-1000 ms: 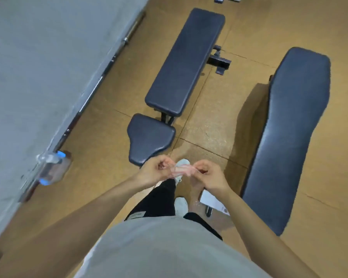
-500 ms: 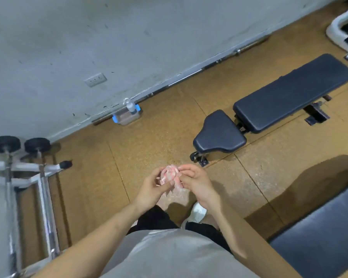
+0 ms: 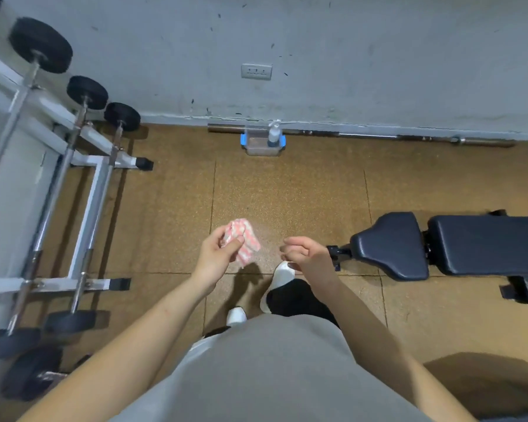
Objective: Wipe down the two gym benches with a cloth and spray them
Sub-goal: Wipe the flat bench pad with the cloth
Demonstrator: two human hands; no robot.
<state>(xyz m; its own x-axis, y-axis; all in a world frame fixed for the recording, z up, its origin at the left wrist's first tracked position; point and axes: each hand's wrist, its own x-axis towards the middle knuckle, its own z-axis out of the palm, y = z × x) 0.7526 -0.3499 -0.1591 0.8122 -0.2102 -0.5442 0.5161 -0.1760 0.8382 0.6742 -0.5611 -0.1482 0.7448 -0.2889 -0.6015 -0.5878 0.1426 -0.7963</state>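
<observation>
Two hands in my view: left hand (image 3: 217, 255) pinches the pink-checked cloth (image 3: 245, 240) between thumb and fingers; right hand (image 3: 306, 254) is loosely curled near it, holding nothing. Clear box (image 3: 258, 150) at the wall has the spray bottle (image 3: 273, 136) standing in it. Bench (image 3: 457, 245) sits to the right.

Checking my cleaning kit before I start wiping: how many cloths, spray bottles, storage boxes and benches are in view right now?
pink-and-white checked cloth, held in the left hand: 1
clear spray bottle with a white nozzle: 1
clear plastic box with blue clips: 1
dark padded gym bench: 1
Total: 4
</observation>
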